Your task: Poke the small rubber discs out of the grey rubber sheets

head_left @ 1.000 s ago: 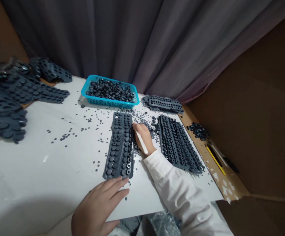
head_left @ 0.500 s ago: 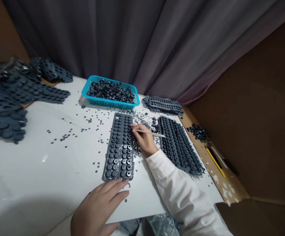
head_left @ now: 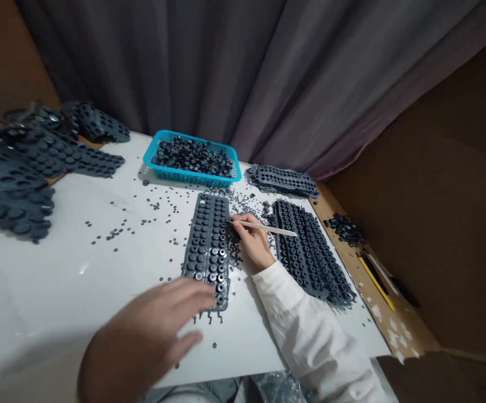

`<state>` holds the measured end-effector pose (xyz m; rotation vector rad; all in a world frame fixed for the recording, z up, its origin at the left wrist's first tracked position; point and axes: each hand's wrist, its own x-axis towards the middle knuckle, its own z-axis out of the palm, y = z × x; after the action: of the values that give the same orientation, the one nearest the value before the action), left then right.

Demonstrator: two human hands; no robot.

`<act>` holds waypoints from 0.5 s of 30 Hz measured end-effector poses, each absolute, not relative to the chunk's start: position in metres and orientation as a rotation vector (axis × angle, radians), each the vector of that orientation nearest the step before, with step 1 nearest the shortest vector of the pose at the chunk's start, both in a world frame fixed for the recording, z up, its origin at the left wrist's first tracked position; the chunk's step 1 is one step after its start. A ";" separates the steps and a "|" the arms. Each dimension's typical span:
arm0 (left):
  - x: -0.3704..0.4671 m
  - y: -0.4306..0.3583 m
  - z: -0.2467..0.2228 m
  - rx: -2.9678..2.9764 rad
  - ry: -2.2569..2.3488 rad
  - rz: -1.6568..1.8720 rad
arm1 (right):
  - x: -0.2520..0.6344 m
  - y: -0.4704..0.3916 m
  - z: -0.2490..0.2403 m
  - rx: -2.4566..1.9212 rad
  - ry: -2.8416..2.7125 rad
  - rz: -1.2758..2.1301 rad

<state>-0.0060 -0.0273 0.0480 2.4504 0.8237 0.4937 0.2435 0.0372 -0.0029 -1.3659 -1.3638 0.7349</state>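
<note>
A dark grey rubber sheet with rows of round raised caps lies lengthwise on the white table. My right hand is closed around a slim pale stick-like tool, its front end at the sheet's right edge. What the tool's tip touches is too small to tell. Over the sheet's near end hovers my left hand, fingers stretched out and thumb apart, a little blurred by motion. It covers the lower left corner of the sheet, and I cannot tell if it touches it.
A blue basket full of small dark parts stands at the back. Capped sheets lie to the right, perforated sheets behind them. More sheets heap at left. Tiny discs litter the table. A yellow-handled tool lies at right.
My left hand has moved up and left, from the sheet's near edge to above its near end. The right hand's tool has swung slightly and sits nearer the sheet's right edge.
</note>
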 end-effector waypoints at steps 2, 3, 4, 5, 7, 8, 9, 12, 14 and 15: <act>0.012 0.017 0.056 2.464 0.776 0.448 | 0.243 0.037 -0.002 -1.363 -1.332 0.707; 0.024 0.041 0.055 2.484 0.802 0.435 | 0.242 0.037 -0.002 -1.354 -1.320 0.701; 0.036 0.065 0.051 2.501 0.846 0.442 | 0.242 0.036 -0.003 -1.342 -1.307 0.698; 0.048 0.087 0.045 2.516 0.867 0.450 | 0.241 0.036 -0.003 -1.329 -1.291 0.697; 0.067 0.123 0.028 2.552 0.861 0.474 | 0.241 0.035 -0.005 -1.305 -1.256 0.700; 0.073 0.135 0.019 2.556 0.834 0.456 | 0.241 0.034 -0.006 -1.298 -1.240 0.697; 0.076 0.144 0.012 2.557 0.785 0.450 | 0.241 0.034 -0.007 -1.298 -1.228 0.682; 0.076 0.154 0.000 2.519 0.671 0.477 | 0.241 0.033 -0.008 -1.348 -1.213 0.615; 0.072 0.153 -0.001 2.487 0.648 0.516 | 0.242 0.033 -0.007 -1.377 -1.168 0.624; 0.071 0.153 0.000 2.478 0.636 0.521 | 0.241 0.033 -0.006 -1.378 -1.131 0.653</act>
<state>0.0713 0.1530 -0.0002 2.4782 0.6359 0.5213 0.2413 0.0331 -0.0062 -1.3777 -1.1307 0.6532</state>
